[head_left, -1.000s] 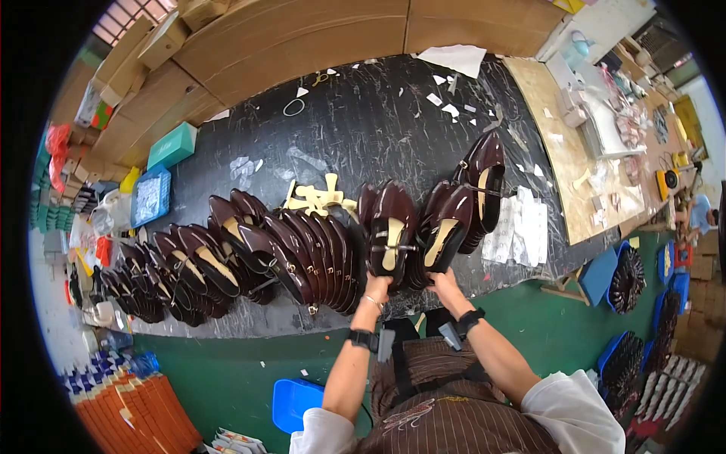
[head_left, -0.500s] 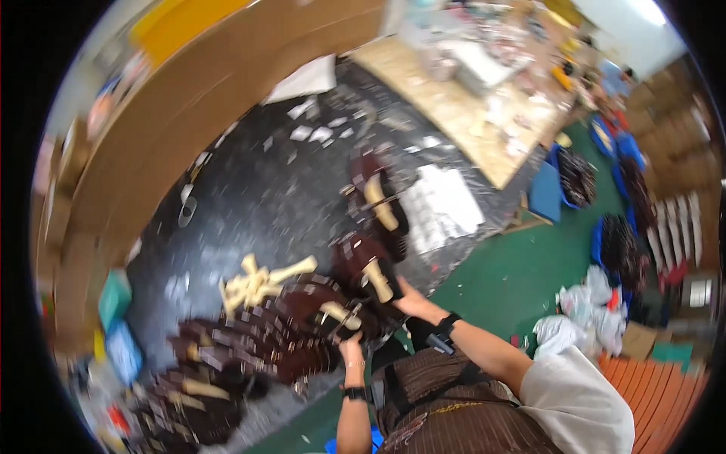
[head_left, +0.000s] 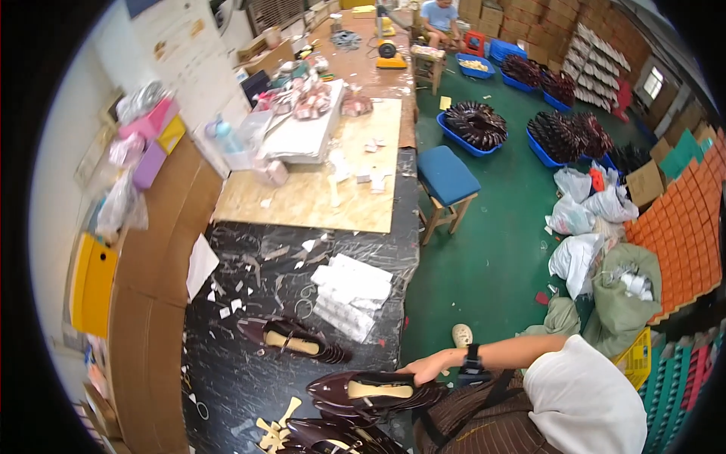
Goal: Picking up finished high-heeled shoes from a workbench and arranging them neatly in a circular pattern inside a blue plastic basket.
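Observation:
My right hand (head_left: 427, 368) is closed at the heel end of a shiny dark burgundy pointed shoe (head_left: 329, 387) with a cream insole, at the table's near edge. Part of the fingers is hidden by the shoe. Another burgundy shoe (head_left: 257, 331) with a strap across it lies a little farther off on the black-covered table (head_left: 242, 378). More dark shoes (head_left: 333, 431) are crowded at the bottom edge, beside a small heap of cream insole pieces (head_left: 274, 433). My left hand is out of the picture.
White sheets (head_left: 352, 291) and paper scraps lie on the table, with a wooden board (head_left: 302, 200) beyond. A blue-topped stool (head_left: 449, 175) stands right of it. Blue tubs of dark shoes (head_left: 475, 127) and white bags (head_left: 575, 257) line the green floor. A person (head_left: 439, 17) sits far back.
My view has swung toward the right and the far end of the table. My left hand, earlier at a shoe, has left the picture. The right hand stays at a shoe's heel end.

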Demonstrator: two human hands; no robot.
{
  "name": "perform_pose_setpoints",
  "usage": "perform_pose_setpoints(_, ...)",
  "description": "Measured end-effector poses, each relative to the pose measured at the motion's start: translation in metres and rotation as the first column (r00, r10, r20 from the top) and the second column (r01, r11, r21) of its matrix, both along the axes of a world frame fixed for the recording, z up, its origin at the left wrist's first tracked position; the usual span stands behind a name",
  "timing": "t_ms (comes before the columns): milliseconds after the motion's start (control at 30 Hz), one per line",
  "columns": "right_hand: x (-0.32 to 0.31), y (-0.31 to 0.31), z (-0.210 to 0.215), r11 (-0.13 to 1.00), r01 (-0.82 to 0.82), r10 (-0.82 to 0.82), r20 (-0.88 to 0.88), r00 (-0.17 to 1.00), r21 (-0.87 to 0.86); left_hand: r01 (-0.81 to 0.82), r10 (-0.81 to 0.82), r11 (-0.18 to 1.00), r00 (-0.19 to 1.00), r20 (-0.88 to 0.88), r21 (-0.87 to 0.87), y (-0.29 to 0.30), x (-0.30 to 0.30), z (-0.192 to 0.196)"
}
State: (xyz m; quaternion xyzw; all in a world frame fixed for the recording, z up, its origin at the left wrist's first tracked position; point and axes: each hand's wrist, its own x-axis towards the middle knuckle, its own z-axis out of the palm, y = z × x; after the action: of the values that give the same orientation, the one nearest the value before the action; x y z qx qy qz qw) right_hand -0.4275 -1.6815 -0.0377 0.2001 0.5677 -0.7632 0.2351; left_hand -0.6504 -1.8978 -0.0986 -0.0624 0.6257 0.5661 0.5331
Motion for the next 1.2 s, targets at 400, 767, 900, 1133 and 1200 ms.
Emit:
perform_pose_setpoints(400, 0.352, 0.131, 0.05, 0.798, 0.592, -0.599, 0.26, 0.757, 0.113, 0.432, -0.412, 0.9, 0.887, 0.207, -0.06, 0.187, 0.175, 0.055)
perform_pose_setpoints(767, 0.558, 0.281, 0.047, 0.198, 0.979, -0.976, 0.107, 0.191, 0.053, 0.559, -0.502, 0.829, 0.766, 0.402, -0.029, 0.404, 0.325, 0.053)
perform_pose_setpoints(900, 0.615, 0.377, 0.041, -0.011, 0.999, -0.989, 0.146, -0.004, -0.045, 0.523, -0.498, 0.85, 0.838, 0.224, -0.065, 0.515, 0.381, 0.061)
perform_pose_setpoints(1133, 0.723, 0.524, 0.027, -0.422, 0.827, -0.89, 0.342, -0.301, -0.371, 0.551, -0.539, 0.83, 0.832, 0.132, -0.087, 0.716, 0.465, 0.112)
perform_pose_setpoints(1200, 0.736, 0.57, 0.044, -0.463, 0.637, -0.885, 0.354, -0.302, -0.616, 0.514, -0.505, 0.858, 0.839, 0.201, 0.01, 0.763, 0.475, 0.11)
